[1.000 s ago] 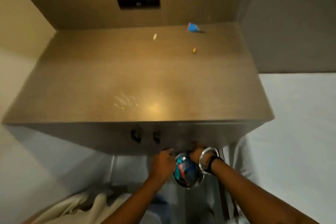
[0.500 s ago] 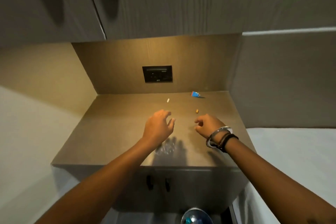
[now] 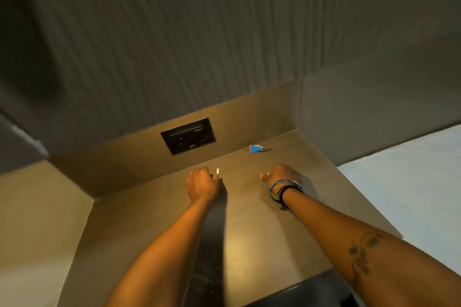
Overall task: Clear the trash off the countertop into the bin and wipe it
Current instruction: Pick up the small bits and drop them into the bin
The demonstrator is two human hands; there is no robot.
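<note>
Both arms stretch over the brown countertop (image 3: 154, 232). My left hand (image 3: 202, 183) rests knuckles up near the back, its fingertips right beside a small white scrap (image 3: 217, 171). My right hand (image 3: 280, 174), with bangles at the wrist, has its fingers curled at a small orange scrap (image 3: 268, 174) that peeks out by the fingertips; whether it is pinched is unclear. A blue wrapper piece (image 3: 255, 148) lies further back, near the rear wall and apart from both hands. The bin is out of view.
A black socket panel (image 3: 188, 135) is set in the back wall. Wood-grain upper cabinets (image 3: 199, 32) hang over the counter. Walls close the counter on the left and right. A pale surface (image 3: 411, 182) lies to the right, beyond the counter's edge.
Both hands came up from the bin below the counter and reached toward the back. The left now sits at the white scrap, the right at the orange scrap. The view tilted up.
</note>
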